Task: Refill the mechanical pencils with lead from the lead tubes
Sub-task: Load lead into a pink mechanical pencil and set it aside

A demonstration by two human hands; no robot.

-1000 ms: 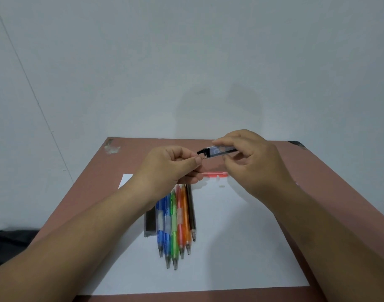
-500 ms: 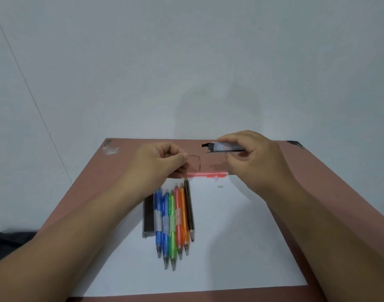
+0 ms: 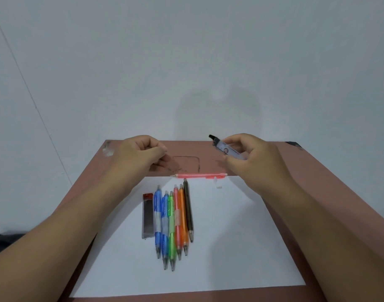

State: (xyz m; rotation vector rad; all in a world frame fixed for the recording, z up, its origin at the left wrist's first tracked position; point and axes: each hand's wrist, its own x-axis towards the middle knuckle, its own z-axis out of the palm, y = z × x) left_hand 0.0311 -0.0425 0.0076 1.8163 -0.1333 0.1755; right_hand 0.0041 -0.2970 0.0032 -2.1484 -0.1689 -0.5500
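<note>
A reddish-brown table (image 3: 317, 192) carries a white sheet (image 3: 230, 247); on it lie two blue pencils (image 3: 158, 216), a green (image 3: 171, 232), a pink-red (image 3: 176, 221), an orange (image 3: 183, 219), a dark brown (image 3: 188, 210), and a dark lead tube with red cap (image 3: 148, 216); a pink pencil (image 3: 199, 175) lies crosswise

A plain study or desk corner indoors — the setting is showing itself through a small reddish-brown table (image 3: 317, 182) standing flush against a bare, pale painted wall (image 3: 186, 62). A white sheet of paper (image 3: 230, 247) is lying on the tabletop as a work mat, and stationery — a row of coloured mechanical pencils (image 3: 171, 225) beside a lead tube (image 3: 148, 216) — is resting on it. Scuffs and a drawn outline are marking the table's far surface. Whether home or office cannot be told.
</note>
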